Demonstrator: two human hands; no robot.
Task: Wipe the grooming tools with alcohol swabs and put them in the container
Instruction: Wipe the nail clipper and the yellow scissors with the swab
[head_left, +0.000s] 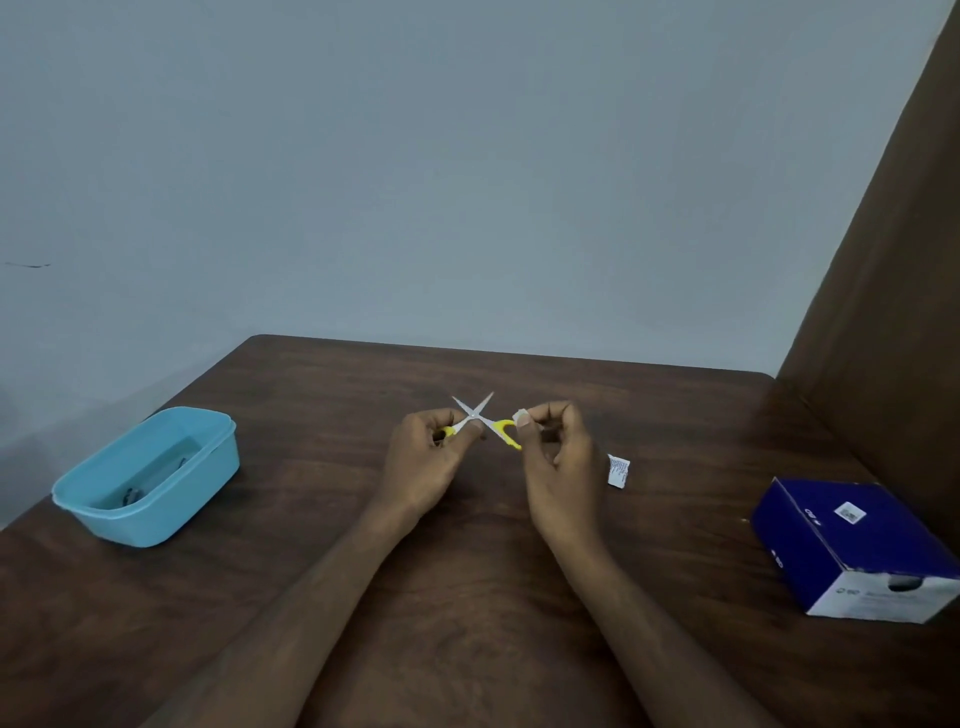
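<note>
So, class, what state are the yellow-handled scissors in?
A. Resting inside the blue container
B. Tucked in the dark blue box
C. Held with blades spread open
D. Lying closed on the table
C: the left hand holds the scissors above the table, blades crossed in an X.

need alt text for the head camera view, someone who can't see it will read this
Over a dark wooden table, the left hand holds small yellow-handled scissors with blades open, while the right hand pinches a white alcohol swab beside them. A light blue plastic container sits left, a torn white sachet and blue cardboard box right.
</note>
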